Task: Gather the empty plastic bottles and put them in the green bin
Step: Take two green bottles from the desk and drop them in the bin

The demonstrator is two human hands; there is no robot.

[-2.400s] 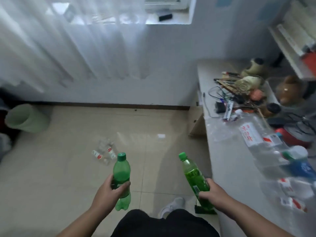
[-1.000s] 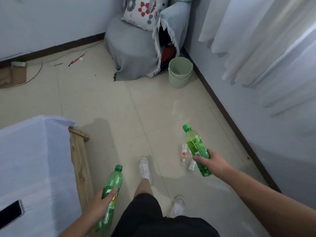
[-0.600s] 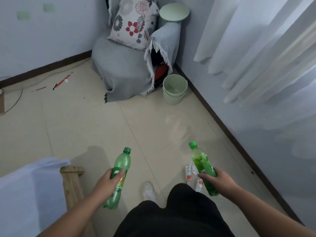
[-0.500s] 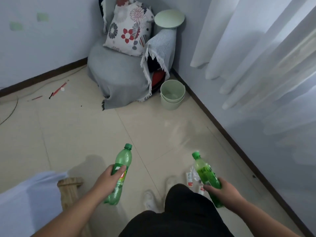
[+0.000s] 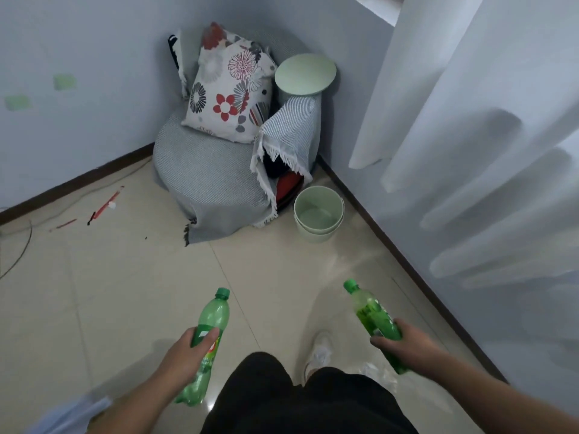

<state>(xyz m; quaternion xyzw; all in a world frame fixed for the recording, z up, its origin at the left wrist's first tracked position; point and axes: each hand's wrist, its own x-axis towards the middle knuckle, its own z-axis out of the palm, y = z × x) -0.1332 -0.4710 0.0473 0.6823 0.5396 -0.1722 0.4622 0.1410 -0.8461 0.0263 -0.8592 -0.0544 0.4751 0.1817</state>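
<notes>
Green plastic in both hands. Left hand [image 5: 185, 355] wrapped round the middle of a green bottle [image 5: 208, 336], thumb across the label, cap up and tipped slightly right, base down by the thigh. Right hand [image 5: 407, 346] closed round the lower half of a second green bottle [image 5: 372, 317], whose neck leans up and to the left; its base pokes out below the fingers. Both bottles capped; contents cannot be told.

Pale green bin [image 5: 319, 214] stands upright on the tiled floor [image 5: 125, 292] ahead, well apart from both bottles, close to the dark skirting board [image 5: 407, 261] on the right wall. Open top, nothing visible inside.

Just left of the bin: low grey-draped seat [image 5: 213, 183] in the corner, floral cushion [image 5: 228, 89] propped on it, round pale green lid or stool top [image 5: 305, 75] behind. Fringe of the grey cloth hangs near the bin rim.

White curtain [image 5: 470, 120] fills the right side. Red stick-like objects [image 5: 106, 205] lie on the floor at left, near a thin cable.

One white shoe [image 5: 318, 355] shows between the hands, above black shorts [image 5: 297, 402]. Clear crumpled plastic [image 5: 379, 375] lies on the floor beneath the right forearm.
</notes>
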